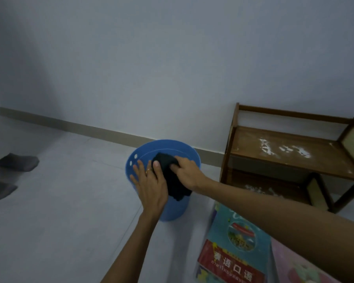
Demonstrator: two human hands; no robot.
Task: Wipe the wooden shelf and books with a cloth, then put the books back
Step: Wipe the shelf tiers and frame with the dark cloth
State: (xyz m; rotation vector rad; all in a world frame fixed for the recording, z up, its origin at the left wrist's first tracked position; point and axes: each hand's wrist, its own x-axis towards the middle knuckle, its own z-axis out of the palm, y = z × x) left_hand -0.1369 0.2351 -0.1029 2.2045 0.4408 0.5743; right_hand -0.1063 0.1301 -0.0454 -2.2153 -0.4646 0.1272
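Both of my hands grip a dark cloth (pixel 173 180) above a blue bucket (pixel 137 155) on the floor. My left hand (pixel 151 184) holds the cloth's left side, thumb on top. My right hand (pixel 187 171) clamps its upper right part. The cloth hangs down between them over the bucket's opening. A low wooden shelf (pixel 284 158) stands against the wall to the right, with white dust patches on its top board and lower board. A stack of books (pixel 237 248) lies on the floor at the lower right, a teal and red cover on top.
Pale tiled floor spreads to the left of the bucket. Another person's feet in grey socks (pixel 16 162) stand at the far left. A plain wall with a skirting board (pixel 80 127) runs behind the bucket and shelf. A pink item (pixel 294 266) lies beside the books.
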